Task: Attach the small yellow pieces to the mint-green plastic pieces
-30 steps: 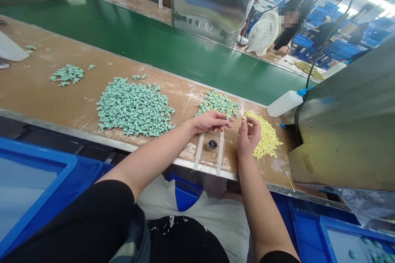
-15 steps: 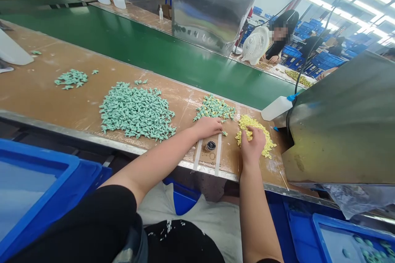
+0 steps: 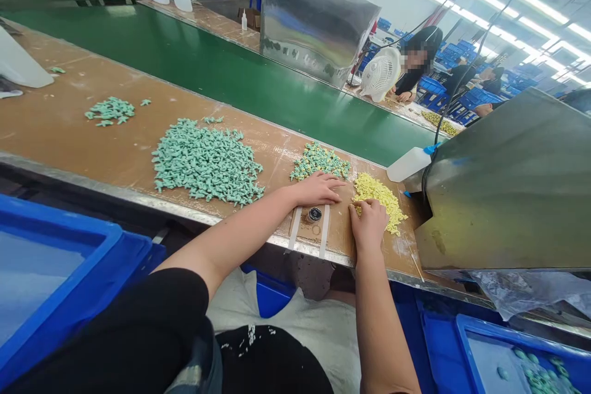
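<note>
My left hand [image 3: 319,189] lies low over the board with its fingers stretched out and spread, just in front of a small pile of green pieces with yellow parts [image 3: 318,160]. Nothing shows in its fingers. At the near left edge of a pile of small yellow pieces [image 3: 381,191], my right hand [image 3: 370,225] has its fingers bent down, thumb and forefinger close together; what they hold, if anything, is too small to make out. A small round jar with a dark top [image 3: 314,215] stands between white tape strips, below my left hand.
A large heap of green pieces [image 3: 207,160] and a smaller one [image 3: 111,111] lie to the left. Behind runs a green conveyor belt [image 3: 207,68]. A white bottle [image 3: 409,164] and a metal housing [image 3: 498,191] stand right. Blue trays [image 3: 111,240] flank my lap. A co-worker sits beyond a fan [image 3: 381,74].
My right hand has come down and slightly left, its fingers closing at the yellow pile. My left hand's fingers have stretched out; the small green-and-yellow piece by their tips no longer shows.
</note>
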The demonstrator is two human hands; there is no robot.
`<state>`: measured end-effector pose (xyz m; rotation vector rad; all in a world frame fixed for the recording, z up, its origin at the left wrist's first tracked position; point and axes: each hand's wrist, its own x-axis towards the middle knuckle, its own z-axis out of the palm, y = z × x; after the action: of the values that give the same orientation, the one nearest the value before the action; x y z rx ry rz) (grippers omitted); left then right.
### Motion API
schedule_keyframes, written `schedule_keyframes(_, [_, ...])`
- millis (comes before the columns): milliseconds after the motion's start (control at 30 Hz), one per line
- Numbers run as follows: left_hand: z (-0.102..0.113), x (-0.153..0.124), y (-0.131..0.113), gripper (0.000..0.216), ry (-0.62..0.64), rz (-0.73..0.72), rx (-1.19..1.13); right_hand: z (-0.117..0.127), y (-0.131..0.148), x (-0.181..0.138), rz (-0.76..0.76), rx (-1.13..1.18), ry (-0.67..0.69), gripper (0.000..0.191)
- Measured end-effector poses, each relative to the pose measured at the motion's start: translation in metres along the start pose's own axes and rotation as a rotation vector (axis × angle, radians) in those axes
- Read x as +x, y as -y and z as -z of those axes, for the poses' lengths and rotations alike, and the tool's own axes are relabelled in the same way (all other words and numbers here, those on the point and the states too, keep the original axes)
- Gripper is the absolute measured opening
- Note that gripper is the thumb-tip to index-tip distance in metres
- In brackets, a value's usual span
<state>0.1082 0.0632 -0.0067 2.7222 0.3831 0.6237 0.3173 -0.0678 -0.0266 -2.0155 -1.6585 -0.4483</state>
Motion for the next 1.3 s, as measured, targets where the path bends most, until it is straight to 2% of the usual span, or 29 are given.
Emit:
schedule_keyframes(67, [-0.001, 0.000, 0.002, 0.017, -0.047, 0.053, 0.031, 0.000, -0.001, -0.001, 0.001, 0.019, -0.014, 0.026])
schedule_keyframes(167, [0.002, 0.000, 0.003, 0.017, -0.153, 0.213, 0.061, 0.000, 0.000, -0.001, 0.001, 0.094, -0.027, 0.028])
schedule_keyframes(267, [0.007, 0.002, 0.002, 0.019, -0.275, 0.334, -0.070, 0.001, 0.008, 0.004, 0.022, 0.351, -0.098, 0.030])
schedule_keyframes(333, [0.009, 0.004, 0.000, 0.025, -0.295, 0.298, -0.295, 0.001, 0.019, 0.010, 0.020, 0.587, -0.154, 0.031])
schedule_keyframes(400, [0.010, 0.007, -0.003, 0.035, -0.256, 0.202, -0.554, 0.000, 0.033, 0.017, -0.013, 0.782, -0.191, 0.032])
schedule_keyframes(500, [0.006, 0.007, -0.010, 0.045, -0.241, 0.168, -0.801, -0.004, 0.054, 0.026, -0.037, 0.921, -0.232, 0.033])
schedule_keyframes(667, [-0.001, 0.005, -0.018, 0.051, -0.307, 0.318, -0.954, -0.008, 0.071, 0.026, 0.010, 0.836, -0.338, 0.029])
schedule_keyframes(767, [-0.001, 0.006, -0.020, 0.053, -0.336, 0.340, -1.047, -0.007, 0.070, 0.022, 0.056, 0.805, -0.293, 0.030])
schedule_keyframes(867, [0.001, 0.007, -0.020, 0.055, -0.293, 0.323, -1.095, -0.006, 0.066, 0.019, 0.034, 0.830, -0.244, 0.030])
schedule_keyframes(1000, [0.002, 0.006, -0.018, 0.055, -0.181, 0.281, -1.011, -0.004, 0.061, 0.020, 0.018, 0.853, -0.192, 0.028])
schedule_keyframes(1200, [0.000, 0.005, -0.016, 0.051, -0.170, 0.218, -0.983, -0.005, 0.059, 0.020, 0.058, 0.889, -0.196, 0.021])
schedule_keyframes(1300, [0.002, 0.006, -0.017, 0.043, -0.155, 0.241, -0.922, -0.005, 0.059, 0.021, 0.057, 0.919, -0.194, 0.020])
